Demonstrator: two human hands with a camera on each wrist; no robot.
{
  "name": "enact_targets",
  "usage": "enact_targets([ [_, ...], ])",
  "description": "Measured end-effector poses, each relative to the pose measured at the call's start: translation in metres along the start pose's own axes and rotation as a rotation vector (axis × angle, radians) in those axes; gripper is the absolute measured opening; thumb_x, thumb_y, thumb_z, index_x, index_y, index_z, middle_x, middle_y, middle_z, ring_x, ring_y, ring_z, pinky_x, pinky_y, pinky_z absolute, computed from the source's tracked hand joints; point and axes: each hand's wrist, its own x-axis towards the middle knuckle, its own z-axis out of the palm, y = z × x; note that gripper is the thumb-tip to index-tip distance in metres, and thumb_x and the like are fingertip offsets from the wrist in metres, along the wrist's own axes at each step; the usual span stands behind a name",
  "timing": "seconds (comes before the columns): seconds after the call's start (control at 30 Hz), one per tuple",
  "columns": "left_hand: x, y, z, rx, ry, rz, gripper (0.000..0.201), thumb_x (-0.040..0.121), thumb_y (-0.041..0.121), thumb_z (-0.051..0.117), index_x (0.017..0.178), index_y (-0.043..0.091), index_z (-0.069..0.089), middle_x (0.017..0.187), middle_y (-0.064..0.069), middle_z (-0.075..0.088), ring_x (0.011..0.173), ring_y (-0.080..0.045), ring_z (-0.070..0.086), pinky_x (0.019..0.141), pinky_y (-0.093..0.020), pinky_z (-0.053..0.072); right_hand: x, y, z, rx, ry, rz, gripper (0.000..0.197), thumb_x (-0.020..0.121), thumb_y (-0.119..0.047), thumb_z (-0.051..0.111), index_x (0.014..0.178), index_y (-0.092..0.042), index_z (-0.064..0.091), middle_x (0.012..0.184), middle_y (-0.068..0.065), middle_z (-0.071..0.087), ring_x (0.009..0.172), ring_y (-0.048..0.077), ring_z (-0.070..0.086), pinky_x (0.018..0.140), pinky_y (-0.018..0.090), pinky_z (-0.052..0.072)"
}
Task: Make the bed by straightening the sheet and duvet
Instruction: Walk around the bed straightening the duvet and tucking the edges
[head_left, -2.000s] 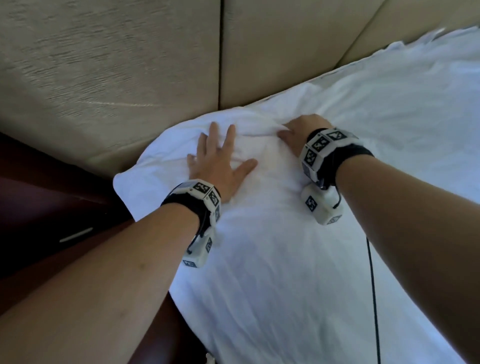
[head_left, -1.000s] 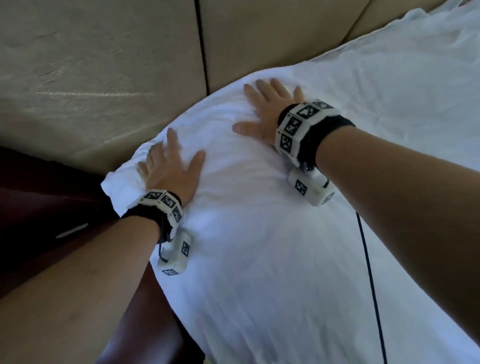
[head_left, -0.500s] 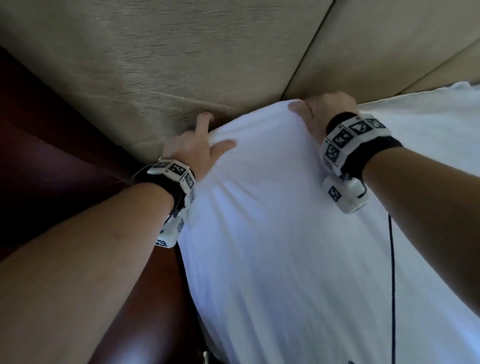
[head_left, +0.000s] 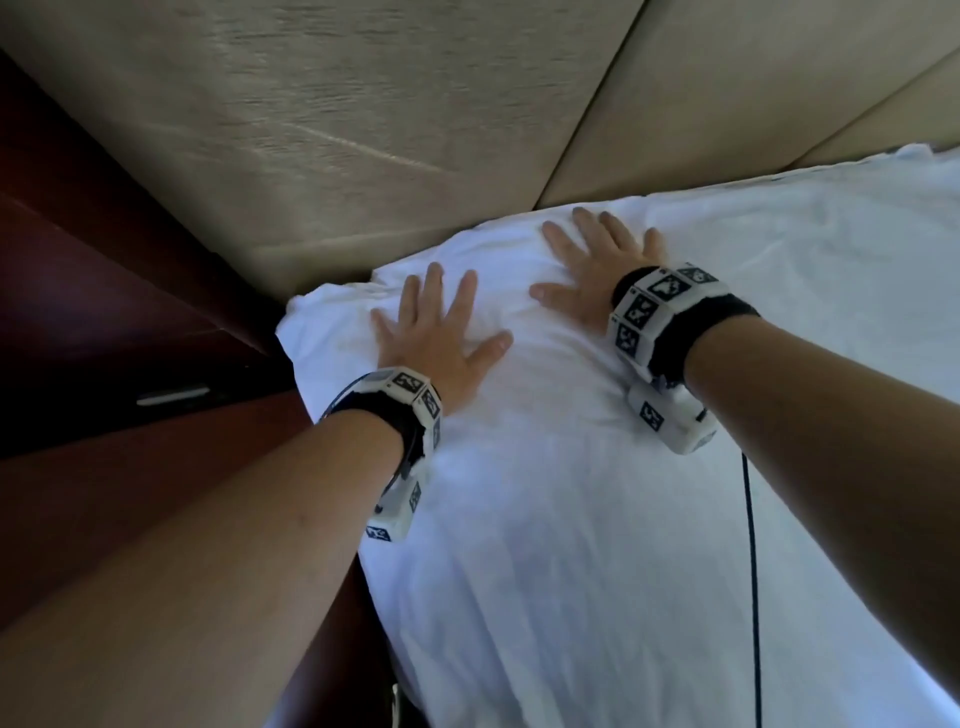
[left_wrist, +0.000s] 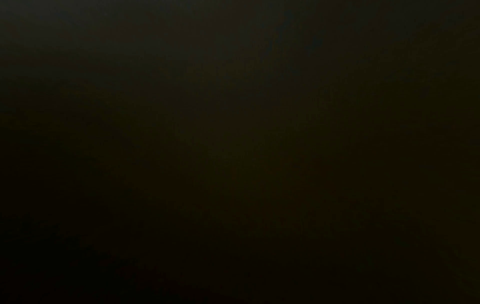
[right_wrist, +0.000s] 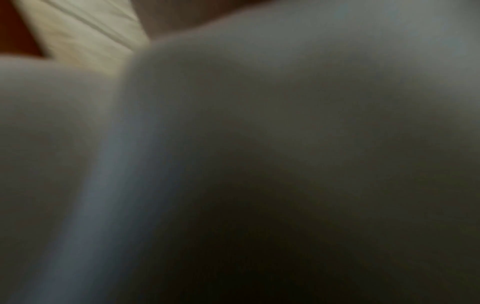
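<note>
Fingers (head_left: 431, 291) flat on duvet (head_left: 571, 519) corner

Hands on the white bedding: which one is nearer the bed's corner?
The left hand, flat beside the corner; the right hand presses further along the headboard edge.

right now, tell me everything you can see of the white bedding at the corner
The bedding is white, soft-looking cloth, lightly creased, with fine wrinkles near its rounded corner. That corner sits against the beige padded headboard, beside dark wood on the left. It spreads right and toward the viewer beyond the frame. The left hand and right hand press flat on it, fingers spread. A thin black cable lies across it. Whether this is sheet or duvet is unclear.
</note>
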Motion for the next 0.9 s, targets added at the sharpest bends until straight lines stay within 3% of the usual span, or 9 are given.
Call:
enact_targets([
  [0.23,0.007,-0.026,-0.007,0.017,-0.080,-0.035,0.071,0.092,0.066,0.021,0.149,0.036,-0.009,0.159,0.005,-0.012,0.146,-0.023,-0.007,0.115,-0.053,0.005,-0.015,-0.005,-0.002,0.074,0.044,0.011,0.068,0.092,-0.059,0.032,0.149,-0.033,0.005,0.159,-0.001,-0.003,0.146,0.023,-0.003,0.114,0.058,-0.002],
  [0.33,-0.001,-0.028,-0.018,-0.008,0.006,-0.037,0.069,0.092,0.062,0.028,0.149,0.036,0.000,0.159,-0.001,-0.001,0.146,-0.026,0.003,0.114,-0.055,0.014,-0.036,-0.001,-0.004,0.113,0.067,0.046,0.068,0.092,-0.059,0.035,0.149,-0.034,0.007,0.159,-0.002,-0.004,0.146,0.023,-0.005,0.115,0.057,-0.002],
  [0.43,-0.013,-0.020,-0.028,0.016,0.124,0.034,0.072,0.092,0.062,0.029,0.150,0.032,0.000,0.159,-0.006,0.001,0.145,-0.027,0.004,0.115,-0.052,0.016,-0.061,-0.005,0.004,0.130,0.075,0.095,0.070,0.091,-0.060,0.036,0.149,-0.035,0.008,0.159,-0.003,-0.008,0.146,0.022,-0.008,0.115,0.056,-0.003],
  [0.53,-0.025,-0.007,-0.021,0.004,0.122,0.147,0.072,0.092,0.061,0.028,0.151,0.030,-0.001,0.160,-0.003,-0.006,0.146,-0.023,-0.002,0.117,-0.047,0.010,-0.090,-0.018,0.025,0.156,0.068,0.124,0.072,0.089,-0.064,0.035,0.149,-0.036,0.006,0.158,-0.003,-0.011,0.145,0.024,-0.011,0.114,0.058,-0.001],
  [0.67,-0.040,-0.009,-0.010,0.073,0.071,0.229,0.067,0.094,0.059,0.026,0.151,0.033,0.001,0.160,0.000,-0.004,0.146,-0.022,0.002,0.116,-0.050,0.011,-0.131,-0.054,0.062,0.275,0.024,0.124,0.074,0.088,-0.063,0.041,0.149,-0.038,0.007,0.158,-0.003,-0.013,0.145,0.025,-0.011,0.115,0.058,0.002],
  [0.8,-0.075,-0.023,-0.031,0.141,0.075,0.250,0.066,0.096,0.055,0.029,0.152,0.029,0.005,0.160,-0.007,0.002,0.146,-0.027,0.007,0.116,-0.047,0.013,-0.180,-0.097,0.076,0.380,-0.118,0.062,0.070,0.088,-0.063,0.042,0.148,-0.035,0.018,0.159,-0.004,-0.001,0.146,0.022,-0.001,0.116,0.054,0.006],
  [0.9,-0.111,-0.015,-0.071,0.200,0.066,0.330,0.065,0.097,0.052,0.029,0.152,0.025,0.008,0.159,-0.008,0.007,0.145,-0.027,0.010,0.116,-0.043,0.015,-0.223,-0.103,0.049,0.514,-0.044,0.164,0.063,0.092,-0.059,0.039,0.147,-0.032,0.026,0.158,-0.001,0.012,0.144,0.024,0.016,0.117,0.049,0.014],
])
